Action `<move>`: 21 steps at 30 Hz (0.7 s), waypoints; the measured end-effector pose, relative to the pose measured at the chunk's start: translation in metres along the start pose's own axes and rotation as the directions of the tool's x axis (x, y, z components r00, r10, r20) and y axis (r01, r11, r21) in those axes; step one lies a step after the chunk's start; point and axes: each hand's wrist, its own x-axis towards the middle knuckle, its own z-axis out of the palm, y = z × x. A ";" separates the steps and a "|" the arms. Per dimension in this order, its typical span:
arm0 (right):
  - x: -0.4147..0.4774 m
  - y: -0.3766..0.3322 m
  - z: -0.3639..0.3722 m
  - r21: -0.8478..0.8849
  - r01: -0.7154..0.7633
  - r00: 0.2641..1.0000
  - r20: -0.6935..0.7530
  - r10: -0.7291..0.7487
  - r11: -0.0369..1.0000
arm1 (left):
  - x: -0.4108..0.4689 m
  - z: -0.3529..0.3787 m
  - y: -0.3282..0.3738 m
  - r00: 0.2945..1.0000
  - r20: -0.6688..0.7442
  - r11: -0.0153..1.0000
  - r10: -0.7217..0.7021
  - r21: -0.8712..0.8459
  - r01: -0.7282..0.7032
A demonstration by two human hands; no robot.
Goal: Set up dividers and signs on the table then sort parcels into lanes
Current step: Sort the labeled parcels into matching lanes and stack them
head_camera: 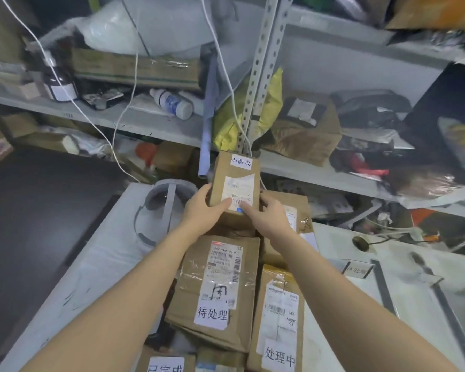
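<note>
A small brown cardboard parcel [235, 181] with a white shipping label and a white sticker is held up over the far end of the parcel pile. My left hand [203, 210] grips its near left corner, and my right hand [269, 213] grips its near right corner. Below it lie a larger parcel [218, 291] with a white sticker and a narrower parcel [279, 318] to its right. Another parcel [293, 205] sits behind my right hand. A small sign [357, 269] and dark divider strips [384, 285] lie on the white table [97, 277] to the right.
Grey metal shelving [151, 124] crowded with boxes, bottles, bags and white cables stands behind the table. A grey round frame [161, 200] rests at the table's far left. More parcels [167, 365] lie at the near edge. Dark floor is on the left.
</note>
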 end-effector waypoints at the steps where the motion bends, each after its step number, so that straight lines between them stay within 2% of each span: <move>1: -0.002 -0.001 -0.003 0.018 0.016 1.000 -0.008 -0.016 1.000 | -0.003 -0.001 0.004 1.000 -0.001 1.000 0.013 0.001 -0.013; 12: -0.064 -0.008 -0.080 0.084 0.099 0.990 -0.110 -0.089 0.992 | -0.065 0.031 0.067 0.984 0.009 0.984 0.179 0.009 -0.180; 21: -0.160 0.045 -0.216 0.167 0.112 0.979 -0.186 -0.080 0.979 | -0.167 0.150 0.128 0.958 0.074 0.960 0.278 0.004 -0.279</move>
